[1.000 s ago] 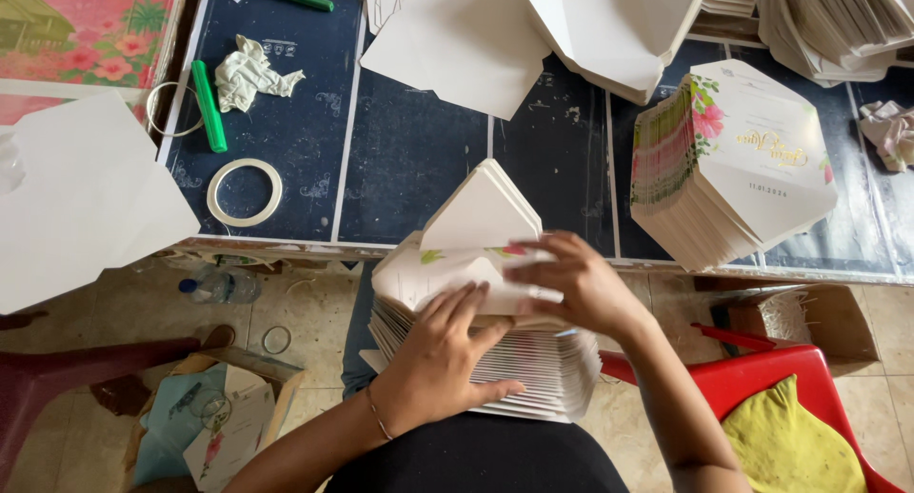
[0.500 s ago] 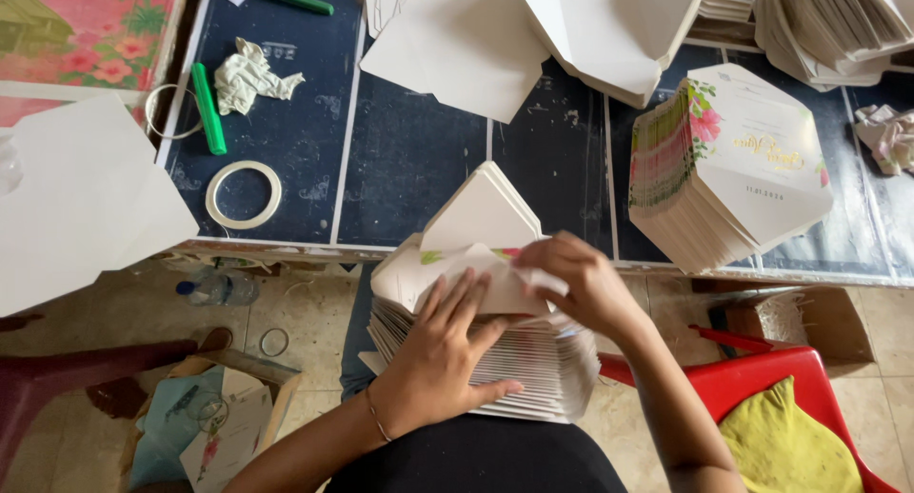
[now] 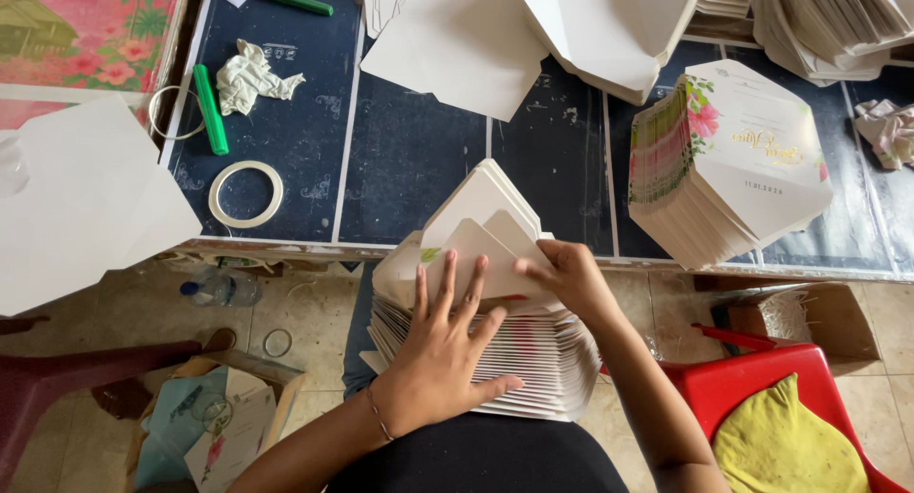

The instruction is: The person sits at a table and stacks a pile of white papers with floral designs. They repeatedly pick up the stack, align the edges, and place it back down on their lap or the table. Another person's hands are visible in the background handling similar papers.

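I'm folding the top card [image 3: 476,255]: left hand [image 3: 443,345] flat, pressing it; right hand [image 3: 566,279] pinches its flap; crease firmly next.

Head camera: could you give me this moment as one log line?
left hand: flat on top card | right hand: pressing folded flap | card stack: on lap | tape roll: on dark table

light: soft, even daylight | shadows: faint | focus: sharp, no blur | edges: slight wide-angle bend
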